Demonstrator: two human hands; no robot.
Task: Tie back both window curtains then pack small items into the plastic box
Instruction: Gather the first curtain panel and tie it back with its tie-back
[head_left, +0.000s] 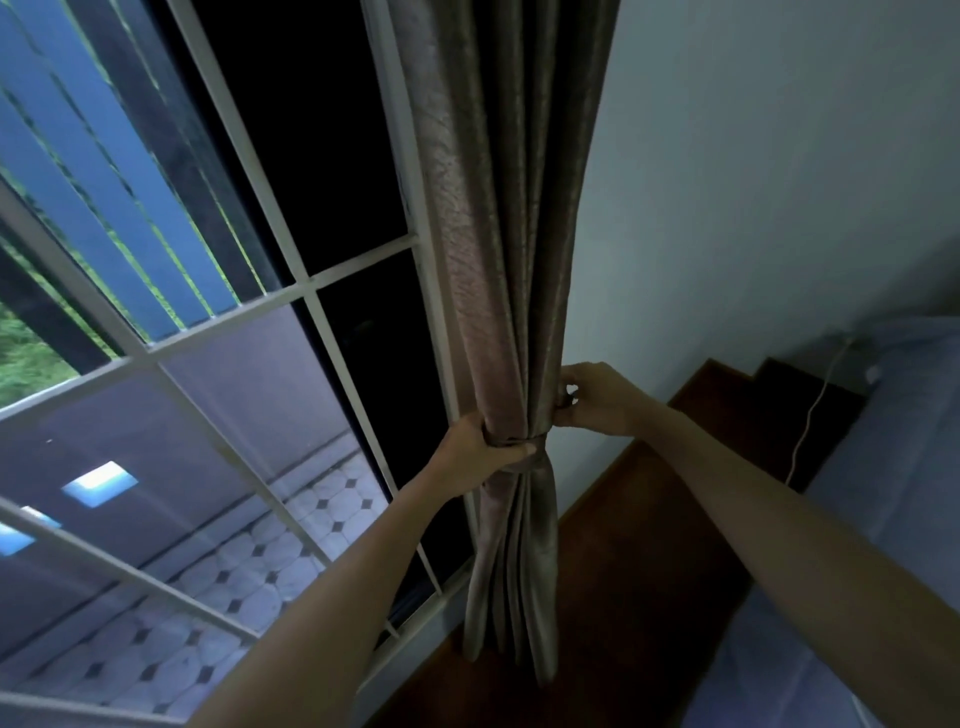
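Note:
A brownish-grey curtain (498, 234) hangs gathered at the right edge of the window, against the pale wall. A tieback band (511, 442) of the same cloth wraps round its waist. My left hand (475, 447) grips the bunched curtain and the band from the left side. My right hand (595, 397) pinches the band's end at the curtain's right edge, close to the wall. Below the band the folds flare out and hang down to the floor. No plastic box or small items are in view.
A white window grille (291, 291) fills the left half, with tiled ground outside. A dark red-brown floor (639, 571) lies below the curtain. A bed with blue sheets (883, 493) stands at the right, and a white cable (810, 415) runs down the wall.

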